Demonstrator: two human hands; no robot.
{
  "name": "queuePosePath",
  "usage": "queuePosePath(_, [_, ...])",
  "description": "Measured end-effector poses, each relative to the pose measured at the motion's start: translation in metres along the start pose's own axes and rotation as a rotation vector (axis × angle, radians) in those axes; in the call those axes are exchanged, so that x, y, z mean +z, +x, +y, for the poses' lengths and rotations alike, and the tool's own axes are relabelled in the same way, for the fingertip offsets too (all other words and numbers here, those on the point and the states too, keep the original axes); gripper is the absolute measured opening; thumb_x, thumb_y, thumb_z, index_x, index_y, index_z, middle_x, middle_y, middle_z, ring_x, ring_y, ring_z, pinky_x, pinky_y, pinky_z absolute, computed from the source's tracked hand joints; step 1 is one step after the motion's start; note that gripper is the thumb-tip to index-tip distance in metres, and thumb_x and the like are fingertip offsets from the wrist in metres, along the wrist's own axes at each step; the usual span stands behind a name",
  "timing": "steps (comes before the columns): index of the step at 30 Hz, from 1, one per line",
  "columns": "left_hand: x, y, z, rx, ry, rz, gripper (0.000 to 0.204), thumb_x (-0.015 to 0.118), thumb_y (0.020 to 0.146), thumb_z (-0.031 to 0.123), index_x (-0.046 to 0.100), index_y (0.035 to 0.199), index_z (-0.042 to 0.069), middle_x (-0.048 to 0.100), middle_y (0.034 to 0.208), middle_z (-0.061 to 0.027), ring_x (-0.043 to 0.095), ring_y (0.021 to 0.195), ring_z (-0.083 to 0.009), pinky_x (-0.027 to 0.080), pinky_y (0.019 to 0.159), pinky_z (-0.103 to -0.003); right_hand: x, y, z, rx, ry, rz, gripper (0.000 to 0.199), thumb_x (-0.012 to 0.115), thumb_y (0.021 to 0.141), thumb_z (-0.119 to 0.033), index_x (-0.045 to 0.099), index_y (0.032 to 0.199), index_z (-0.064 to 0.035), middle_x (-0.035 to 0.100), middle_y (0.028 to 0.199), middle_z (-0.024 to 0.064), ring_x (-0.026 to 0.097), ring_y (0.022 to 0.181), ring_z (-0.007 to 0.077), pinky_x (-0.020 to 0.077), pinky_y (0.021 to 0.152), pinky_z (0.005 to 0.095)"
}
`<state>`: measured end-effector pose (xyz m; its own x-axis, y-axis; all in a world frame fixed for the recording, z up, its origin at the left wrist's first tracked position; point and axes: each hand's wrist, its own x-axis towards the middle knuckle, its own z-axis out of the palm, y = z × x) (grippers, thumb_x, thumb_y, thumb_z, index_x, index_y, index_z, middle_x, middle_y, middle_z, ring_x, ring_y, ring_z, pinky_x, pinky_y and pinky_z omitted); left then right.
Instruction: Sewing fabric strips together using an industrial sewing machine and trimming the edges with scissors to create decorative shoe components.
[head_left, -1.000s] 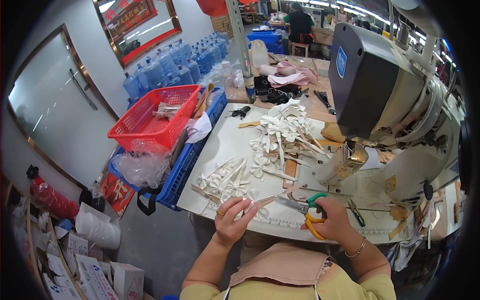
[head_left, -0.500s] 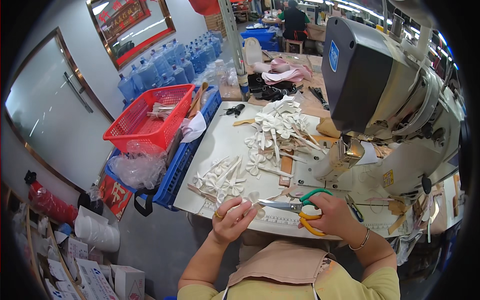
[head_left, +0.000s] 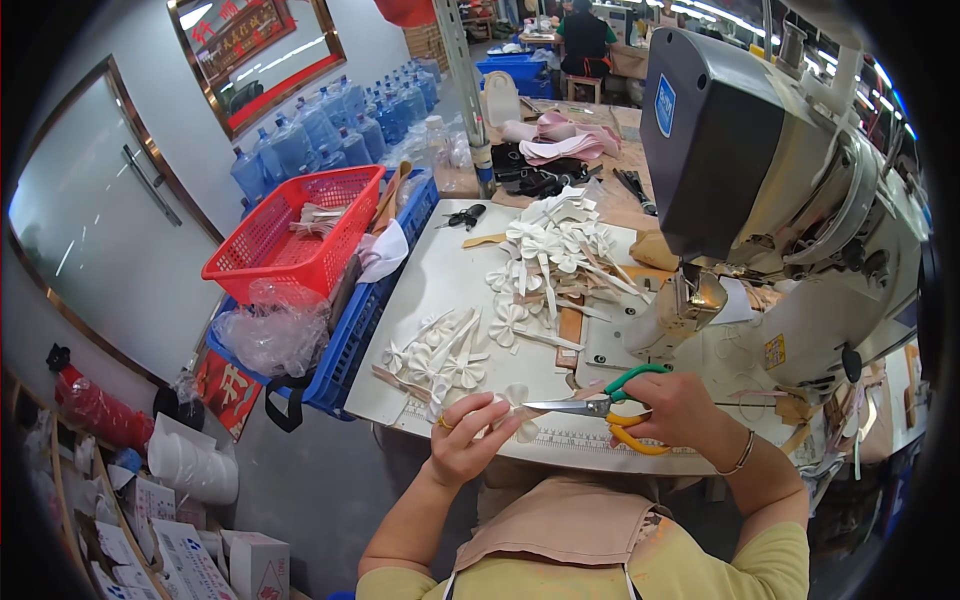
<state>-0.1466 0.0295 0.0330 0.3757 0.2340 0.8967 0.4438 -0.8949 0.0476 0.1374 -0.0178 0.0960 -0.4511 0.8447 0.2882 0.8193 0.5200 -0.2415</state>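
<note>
At the table's near edge, the left hand [head_left: 468, 440] pinches a white bow [head_left: 516, 412]; right hand [head_left: 672, 410] fingers grip green-and-yellow scissors [head_left: 600, 405], blades touching it. More soft bows [head_left: 440, 355] lie behind; the grey sewing machine [head_left: 770, 190] crowds the right. The hands have risen slightly since earlier.

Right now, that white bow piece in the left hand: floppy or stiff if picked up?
Likely floppy: the white bow piece looks like thin looped strip, pinched by the left hand. Probably very light, since fingertips alone hold it. Unlikely to roll; the similar bows lie flat on the table.
</note>
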Motion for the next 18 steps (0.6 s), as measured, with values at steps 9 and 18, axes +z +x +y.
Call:
queuePosePath(9, [0.008,0.0,0.005,-0.279,-0.161,0.075,0.033,0.063,0.06,-0.009,0.066,0.087,0.008,0.061,0.089,-0.0085,0.059,0.083,-0.0278,0.05,0.073,-0.033,0.049,-0.012,-0.01,0.811,1.398,0.131,0.046,0.083,0.059,-0.016,0.054,0.092,-0.0036,0.051,0.064,-0.0014,0.052,0.062,0.0064,0.0447,0.056,0.0198])
queuePosePath(18, [0.011,-0.001,0.006,-0.4,-0.166,0.122,0.027,0.065,0.062,-0.008,0.065,0.084,0.007,0.061,0.088,-0.0097,0.06,0.084,-0.0268,0.05,0.07,-0.032,0.056,-0.021,-0.002,0.426,0.623,0.093,0.058,0.088,0.053,-0.025,0.055,0.095,-0.003,0.053,0.071,-0.0022,0.046,0.062,0.0052,0.0436,0.058,0.0213])
